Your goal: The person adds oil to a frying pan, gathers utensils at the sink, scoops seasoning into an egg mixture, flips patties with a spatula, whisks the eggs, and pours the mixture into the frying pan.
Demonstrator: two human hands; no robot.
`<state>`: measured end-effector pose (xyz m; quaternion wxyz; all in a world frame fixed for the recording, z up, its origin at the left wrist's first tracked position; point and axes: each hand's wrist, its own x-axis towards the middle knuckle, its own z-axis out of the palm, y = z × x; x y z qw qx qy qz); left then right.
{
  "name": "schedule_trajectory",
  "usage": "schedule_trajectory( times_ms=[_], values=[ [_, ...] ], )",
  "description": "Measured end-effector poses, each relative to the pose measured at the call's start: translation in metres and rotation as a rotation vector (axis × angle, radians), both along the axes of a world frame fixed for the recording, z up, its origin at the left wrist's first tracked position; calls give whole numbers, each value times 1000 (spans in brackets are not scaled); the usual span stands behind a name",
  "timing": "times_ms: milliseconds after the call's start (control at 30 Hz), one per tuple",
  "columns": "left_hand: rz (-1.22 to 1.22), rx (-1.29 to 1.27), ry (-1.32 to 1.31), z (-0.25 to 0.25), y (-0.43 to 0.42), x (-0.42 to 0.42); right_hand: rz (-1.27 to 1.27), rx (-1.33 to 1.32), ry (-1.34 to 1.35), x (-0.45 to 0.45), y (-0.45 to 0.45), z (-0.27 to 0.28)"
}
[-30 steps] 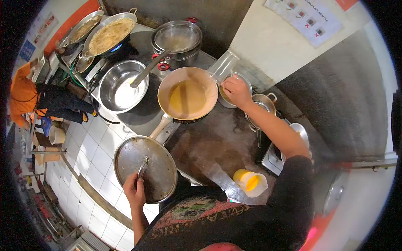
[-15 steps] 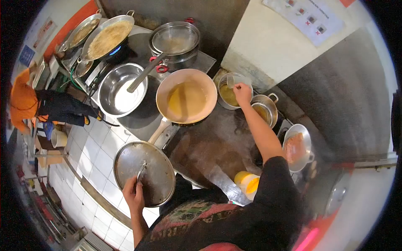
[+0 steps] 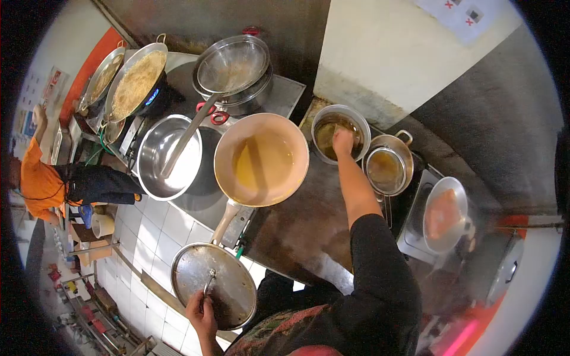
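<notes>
The right hand [image 3: 342,142] is inside the steel pot [image 3: 364,121], which stands at the back of the cooking area, and its forearm reaches over the dark surface [image 3: 303,228]. The brownish liquid [image 3: 324,132] lies directly around and below this hand, so the fingers are within the rim and not beside it. They seem bent and close together, but their tips point away from the camera, so I cannot tell if they are clamped on something. Of the two hands, the right one is clearly nearer to the steel pot. The frying pan [image 3: 282,127], with a thin yellow layer [image 3: 261,163] in it, is just to the left of the pot, and its long handle [image 3: 224,222] runs toward the person's left side, down to the edge of the lid [image 3: 237,270]. The left hand [image 3: 202,311] holds this lid by its metal grip [image 3: 208,283], with fingers curled firmly around it; the lid is in front of the stove, above the floor tiles [image 3: 157,252], with its outer face toward the camera, well apart from the pot.
</notes>
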<state>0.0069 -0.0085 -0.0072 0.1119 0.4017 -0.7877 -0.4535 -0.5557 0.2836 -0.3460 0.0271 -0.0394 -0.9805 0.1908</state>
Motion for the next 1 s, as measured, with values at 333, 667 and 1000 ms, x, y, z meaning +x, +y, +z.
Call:
schedule_trajectory(
  times_ms=[333,667,1000],
  values=[
    [-131,-107,10,-9,4,-25,487,-190,-15,21,7,11],
    [-210,21,-33,16,14,-34,59,-1299,-393,42,55,101],
    [-268,-57,103,15,22,-28,407,-862,-9,76,16,213]
  ],
)
